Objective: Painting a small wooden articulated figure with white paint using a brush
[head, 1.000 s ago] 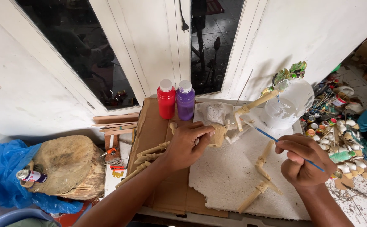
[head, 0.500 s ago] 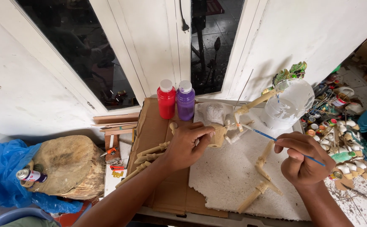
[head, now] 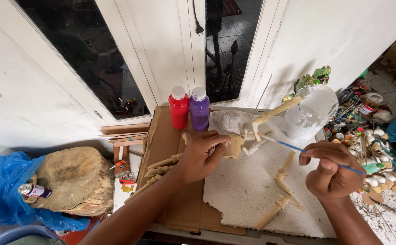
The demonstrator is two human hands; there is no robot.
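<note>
My left hand (head: 201, 154) grips a small pale wooden puppet piece (head: 234, 146) above a white foam board (head: 252, 190). My right hand (head: 331, 170) holds a thin blue-handled paintbrush (head: 297, 149), and the brush tip touches the piece near its jointed arm (head: 270, 115). Loose wooden arm pieces (head: 281, 190) lie on the foam below the right hand. More carved limbs (head: 159, 170) rest on brown cardboard (head: 168, 136) under my left forearm.
A red paint bottle (head: 178, 108) and a purple one (head: 199, 109) stand at the back by a glass door. A clear plastic container (head: 311, 111) sits to the right, with many small paint pots (head: 370, 149) beyond. A wood stump (head: 75, 181) and spray can (head: 32, 189) lie left.
The right hand has moved the brush tip left onto the wooden piece. The left hand has kept its hold with little movement.
</note>
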